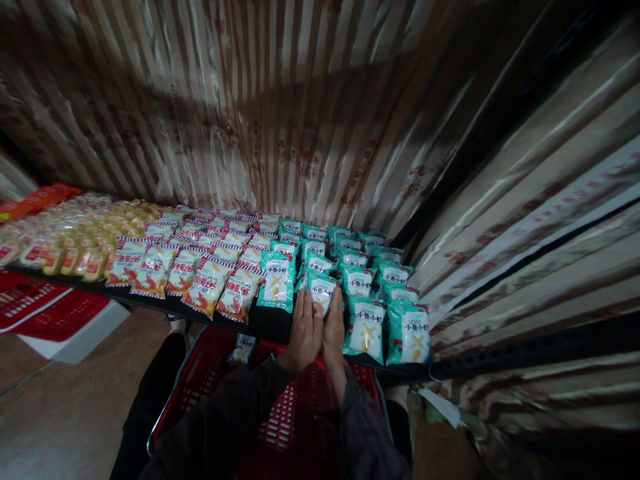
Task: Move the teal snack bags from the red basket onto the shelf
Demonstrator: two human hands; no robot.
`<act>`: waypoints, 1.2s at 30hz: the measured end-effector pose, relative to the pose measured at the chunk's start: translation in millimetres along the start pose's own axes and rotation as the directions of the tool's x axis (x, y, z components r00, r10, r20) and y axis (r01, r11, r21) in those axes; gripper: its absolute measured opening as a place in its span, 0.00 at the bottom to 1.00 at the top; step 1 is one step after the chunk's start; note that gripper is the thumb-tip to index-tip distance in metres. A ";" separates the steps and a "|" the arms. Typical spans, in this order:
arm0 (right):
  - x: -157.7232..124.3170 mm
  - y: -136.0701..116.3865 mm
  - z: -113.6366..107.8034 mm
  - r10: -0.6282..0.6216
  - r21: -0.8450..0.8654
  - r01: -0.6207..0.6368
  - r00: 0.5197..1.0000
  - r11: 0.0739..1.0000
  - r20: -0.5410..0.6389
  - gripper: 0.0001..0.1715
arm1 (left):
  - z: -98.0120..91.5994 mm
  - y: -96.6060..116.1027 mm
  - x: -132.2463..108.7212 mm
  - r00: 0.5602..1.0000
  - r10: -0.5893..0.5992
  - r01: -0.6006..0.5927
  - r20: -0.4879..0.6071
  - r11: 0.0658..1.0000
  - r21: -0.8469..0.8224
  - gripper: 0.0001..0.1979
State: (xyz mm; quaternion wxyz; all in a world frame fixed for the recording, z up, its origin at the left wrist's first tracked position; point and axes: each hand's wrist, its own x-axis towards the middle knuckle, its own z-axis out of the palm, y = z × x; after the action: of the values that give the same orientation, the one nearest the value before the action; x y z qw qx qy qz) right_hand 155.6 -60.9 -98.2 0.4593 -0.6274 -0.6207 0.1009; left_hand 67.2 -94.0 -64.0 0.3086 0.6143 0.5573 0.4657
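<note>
My left hand (304, 331) and my right hand (333, 333) are close together at the front of the black shelf (277, 321). Between them they grip a teal-and-white snack bag (321, 288) by its two sides, its printed front facing me. Behind it stand several rows of like teal bags (357, 279). One such bag (278, 281) is to the left of my hands, and another (366, 327) is to the right. The lower part of the held bag is partly hidden by my fingers.
Red-and-white snack bags (207, 283) fill the shelf further left, then small yellow packs (93, 260). Below the shelf edge, a red basket (200, 373) between my legs holds a snack bag (243, 348). Striped wrapping (280, 120) hangs behind; a white box (80, 333) stands at left.
</note>
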 end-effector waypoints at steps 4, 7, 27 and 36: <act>-1.9 -3.5 -2.1 -0.018 0.012 0.019 1.000 1.000 -0.017 0.44 | -0.1 -2.4 -7.3 1.000 -0.014 0.014 0.013 1.000 0.009 0.29; -8.4 -4.9 -4.9 -0.027 0.008 0.027 1.000 1.000 -0.009 0.46 | -3.2 -1.6 -11.7 1.000 -0.022 0.021 0.012 1.000 0.020 0.30; -8.4 -17.9 -3.5 0.068 0.095 -0.071 0.997 0.993 0.035 0.40 | -20.0 -3.6 -10.6 0.977 0.174 -0.191 0.127 0.972 0.139 0.28; -21.7 -10.4 -2.9 -0.001 0.042 0.001 1.000 0.999 -0.001 0.42 | -18.5 -18.6 -22.6 0.962 0.252 -0.268 0.100 0.942 0.201 0.28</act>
State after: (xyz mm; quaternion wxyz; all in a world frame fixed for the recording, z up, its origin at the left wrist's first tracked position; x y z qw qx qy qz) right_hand 145.9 -83.2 -98.9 0.4727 -0.6173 -0.6186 0.1131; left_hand 44.1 -115.1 -79.0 0.1970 0.7287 0.5062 0.4172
